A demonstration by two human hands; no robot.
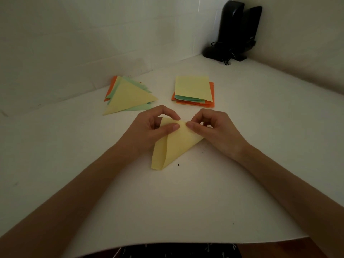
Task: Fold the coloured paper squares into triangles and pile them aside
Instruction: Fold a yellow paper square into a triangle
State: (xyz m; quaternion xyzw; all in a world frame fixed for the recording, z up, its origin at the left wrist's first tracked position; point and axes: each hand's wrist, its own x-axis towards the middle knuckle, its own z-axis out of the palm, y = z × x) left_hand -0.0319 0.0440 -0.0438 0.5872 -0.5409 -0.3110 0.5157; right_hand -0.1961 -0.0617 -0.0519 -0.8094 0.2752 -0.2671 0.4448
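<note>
A yellow paper square (174,146) lies partly folded on the white table (167,202), one half bent over toward a triangle. My left hand (150,130) pinches its top corner between thumb and forefinger. My right hand (214,131) pinches the same corner region from the right, fingers curled. Behind on the left sits a pile of folded triangles (128,95), yellow on top with green and orange beneath. Behind on the right is a stack of unfolded squares (193,92), yellow on top over green and orange sheets.
Two black speakers (238,28) with cables stand in the far right corner against the walls. The table's front edge (186,244) curves just above my lap. Small dark specks lie on the table near the paper.
</note>
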